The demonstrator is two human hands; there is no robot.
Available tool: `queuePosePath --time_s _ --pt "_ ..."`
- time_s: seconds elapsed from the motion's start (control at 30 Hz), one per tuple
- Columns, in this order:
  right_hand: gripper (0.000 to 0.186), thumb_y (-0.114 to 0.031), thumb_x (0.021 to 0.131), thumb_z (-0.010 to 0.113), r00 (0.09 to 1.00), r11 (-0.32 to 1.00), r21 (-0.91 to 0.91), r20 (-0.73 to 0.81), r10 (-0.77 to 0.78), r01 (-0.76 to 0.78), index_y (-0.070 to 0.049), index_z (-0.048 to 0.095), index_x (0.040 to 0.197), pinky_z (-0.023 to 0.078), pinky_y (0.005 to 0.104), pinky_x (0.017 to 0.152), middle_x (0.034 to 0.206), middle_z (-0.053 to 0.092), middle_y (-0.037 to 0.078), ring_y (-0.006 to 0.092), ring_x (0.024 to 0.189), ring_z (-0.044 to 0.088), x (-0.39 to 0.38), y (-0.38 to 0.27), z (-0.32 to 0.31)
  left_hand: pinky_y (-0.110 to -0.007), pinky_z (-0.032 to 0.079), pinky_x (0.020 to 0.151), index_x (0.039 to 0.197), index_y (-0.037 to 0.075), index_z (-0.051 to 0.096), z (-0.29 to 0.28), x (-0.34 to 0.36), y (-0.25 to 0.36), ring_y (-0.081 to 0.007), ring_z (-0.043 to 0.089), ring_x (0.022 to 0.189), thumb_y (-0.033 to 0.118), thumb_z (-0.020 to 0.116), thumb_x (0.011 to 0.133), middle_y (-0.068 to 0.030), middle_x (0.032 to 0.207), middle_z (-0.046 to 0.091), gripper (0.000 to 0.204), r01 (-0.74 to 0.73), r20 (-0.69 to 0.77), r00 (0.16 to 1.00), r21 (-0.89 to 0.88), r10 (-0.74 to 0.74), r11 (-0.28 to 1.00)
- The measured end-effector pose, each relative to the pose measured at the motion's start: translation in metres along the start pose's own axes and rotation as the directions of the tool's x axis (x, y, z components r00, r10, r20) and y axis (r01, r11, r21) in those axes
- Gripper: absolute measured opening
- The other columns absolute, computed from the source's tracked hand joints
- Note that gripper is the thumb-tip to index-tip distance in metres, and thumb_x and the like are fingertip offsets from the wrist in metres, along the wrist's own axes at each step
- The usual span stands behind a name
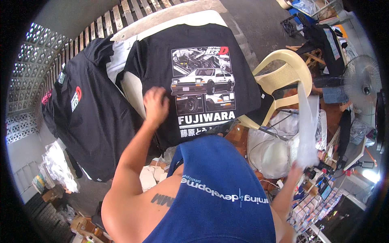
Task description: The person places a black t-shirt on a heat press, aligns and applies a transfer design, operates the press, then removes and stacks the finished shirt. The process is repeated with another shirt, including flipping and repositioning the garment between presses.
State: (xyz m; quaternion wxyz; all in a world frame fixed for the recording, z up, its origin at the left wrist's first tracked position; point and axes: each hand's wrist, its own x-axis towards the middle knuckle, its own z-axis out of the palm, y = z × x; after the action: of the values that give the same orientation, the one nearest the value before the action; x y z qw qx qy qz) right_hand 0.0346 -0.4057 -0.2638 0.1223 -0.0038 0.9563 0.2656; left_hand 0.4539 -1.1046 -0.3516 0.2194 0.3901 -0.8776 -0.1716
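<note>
Over there the person's left hand (157, 106) is above a black shirt (156, 48) printed with a white car, while the blurred right hand (298, 169) grips a translucent sheet (308, 135) beside a cream plastic chair (302, 79); a second dark garment (95, 117) sits leftward.

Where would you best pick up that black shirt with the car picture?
Probably by the right edge of the black shirt, pinched from the right: the cloth lies spread out, and that plain margin is clear of the car print. The left hand is at the opposite side.
</note>
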Motion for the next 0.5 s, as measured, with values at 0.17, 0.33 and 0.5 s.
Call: queuePosePath --time_s 0.17,0.33,0.5 --pt "0.033 -0.023 0.102 0.053 0.902 0.856 0.493 0.425 -0.080 -0.156 -0.001 0.061 0.126 0.055 0.0371 0.067 0.120 0.065 0.019 0.0271 0.091 0.068 -0.278 0.022 0.181 -0.058 0.031 0.114 0.151 0.012 0.040 0.014 0.128 -0.083 -0.0399 0.037 0.141 0.047 0.071 0.088 -0.0168 0.152 0.042 0.078 0.719 -0.229 0.687 0.072 -0.690 0.691" --pt "0.030 -0.019 0.100 0.055 0.774 0.656 0.580 0.633 0.009 -0.482 0.000 0.063 0.121 0.057 0.0374 0.070 0.113 0.067 0.016 0.0274 0.086 0.067 -0.370 0.009 0.239 -0.053 0.038 0.111 0.137 0.006 0.057 0.032 0.170 -0.108 -0.0352 0.058 0.127 0.036 0.071 0.084 -0.0204 0.135 0.062 0.062 0.698 0.017 0.678 0.299 -0.735 0.650" --pt "0.026 -0.015 0.097 0.057 0.888 0.530 0.724 0.438 0.141 -0.441 0.001 0.064 0.117 0.058 0.0377 0.072 0.107 0.068 0.014 0.0276 0.082 0.067 -0.350 -0.018 0.271 -0.043 0.054 0.093 0.121 0.002 0.066 0.035 0.187 -0.065 -0.0294 0.067 0.105 0.031 0.065 0.093 -0.0135 0.116 0.069 0.041 0.741 0.560 0.665 -0.578 -0.494 0.342"
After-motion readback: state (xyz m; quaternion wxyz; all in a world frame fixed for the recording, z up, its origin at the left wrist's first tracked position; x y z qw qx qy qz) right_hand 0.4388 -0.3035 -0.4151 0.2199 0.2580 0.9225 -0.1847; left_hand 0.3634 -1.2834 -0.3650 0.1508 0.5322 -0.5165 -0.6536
